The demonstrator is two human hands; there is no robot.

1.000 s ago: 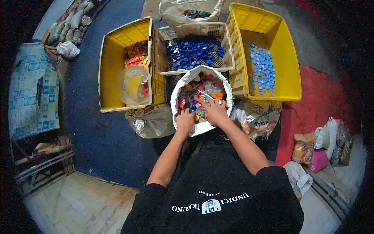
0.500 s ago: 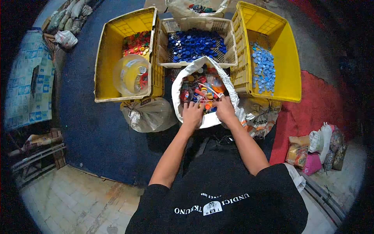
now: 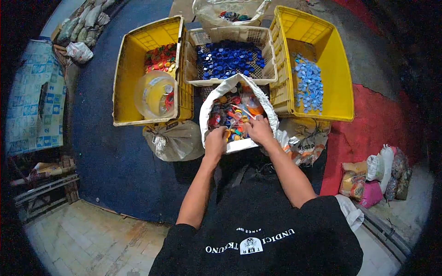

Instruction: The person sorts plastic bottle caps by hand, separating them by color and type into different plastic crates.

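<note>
A white woven sack [image 3: 209, 103] stands open before me, filled with mixed bottle caps [image 3: 235, 112] of many colours and some thin plastic pieces. Over its near left rim, my left hand [image 3: 215, 141] reaches in with curled fingers, a yellow-orange cap right at the fingertips. My right hand [image 3: 260, 130] is at the sack's right side, its fingers bent together above the caps. What either hand pinches is hidden or too small to name.
Behind the sack sits a white crate [image 3: 189, 69] of dark blue caps. A yellow crate [image 3: 120, 87] at left holds red and yellow caps and a clear round container [image 3: 149, 99]. Another yellow crate [image 3: 338, 87] at right holds light blue caps. Tied sacks [image 3: 177, 142] stand below.
My left hand has drawn back toward the sack's near left rim. My right hand has shifted slightly left, its fingers more bent. The view has tilted a little, so the crates appear lower.
</note>
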